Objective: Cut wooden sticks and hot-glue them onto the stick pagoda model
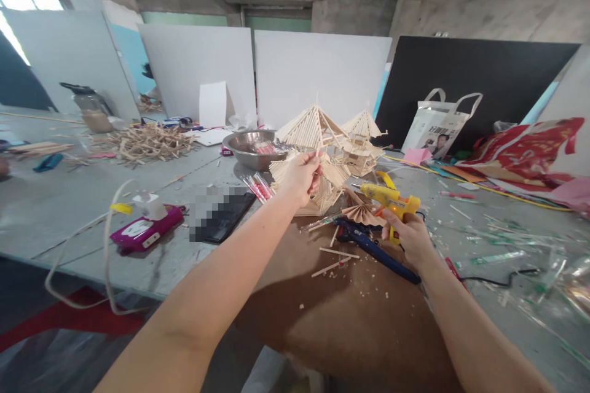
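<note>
My left hand (304, 178) is closed at the front of a pagoda-like model (308, 126) made of thin wooden sticks; the fingers are pinched, and what they grip is too small to make out. In my right hand (408, 233) is a yellow glue gun (391, 196), its nozzle pointing left towards the model. Behind and to the right stands a second stick model (362, 147). Below the gun lie a folded brown paper fan (362, 214) and blue-handled pliers (378, 256). Loose sticks (338, 253) rest on the brown board (332, 325).
A steel bowl (253, 148), a dark phone-like device (225, 215) and a purple power strip (146, 228) with a white cable are left of the models. Farther left are a stick pile (154, 144) and bottle (90, 107). At right are a white bag (436, 126) and plastic wrappers (507, 258).
</note>
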A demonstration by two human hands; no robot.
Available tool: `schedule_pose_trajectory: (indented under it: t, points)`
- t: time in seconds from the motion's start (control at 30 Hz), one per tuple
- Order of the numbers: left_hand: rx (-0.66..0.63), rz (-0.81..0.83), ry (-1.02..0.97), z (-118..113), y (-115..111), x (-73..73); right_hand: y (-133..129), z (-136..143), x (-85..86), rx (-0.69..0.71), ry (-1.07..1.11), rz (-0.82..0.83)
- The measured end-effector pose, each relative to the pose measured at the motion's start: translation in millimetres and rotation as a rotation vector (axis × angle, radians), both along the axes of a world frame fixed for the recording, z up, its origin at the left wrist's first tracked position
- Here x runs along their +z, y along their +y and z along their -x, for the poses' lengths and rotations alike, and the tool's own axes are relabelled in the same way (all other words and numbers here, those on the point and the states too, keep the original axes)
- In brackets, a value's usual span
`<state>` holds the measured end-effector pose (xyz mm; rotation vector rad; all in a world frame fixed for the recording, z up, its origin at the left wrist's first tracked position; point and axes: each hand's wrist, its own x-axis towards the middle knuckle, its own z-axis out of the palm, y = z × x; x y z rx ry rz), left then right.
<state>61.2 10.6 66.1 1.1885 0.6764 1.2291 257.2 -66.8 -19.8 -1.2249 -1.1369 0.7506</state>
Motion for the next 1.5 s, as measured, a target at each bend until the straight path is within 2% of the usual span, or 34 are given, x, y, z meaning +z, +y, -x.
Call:
schedule_pose_trajectory:
  t: [0.33,0.63,1.5]
  points:
    - [-0.036,-0.013,-0.027,2,4,-6.1,2,-3,-5.7,0.020,-0.007,-0.010]
    - [-0.049,0.005,-0.054,2,4,-3.4,0,0,-1.1,0.029,0.015,-0.012]
    - [-0.059,0.141,-0.025,2,15,4.3,2,-3,-5.6,0.030,0.001,-0.026]
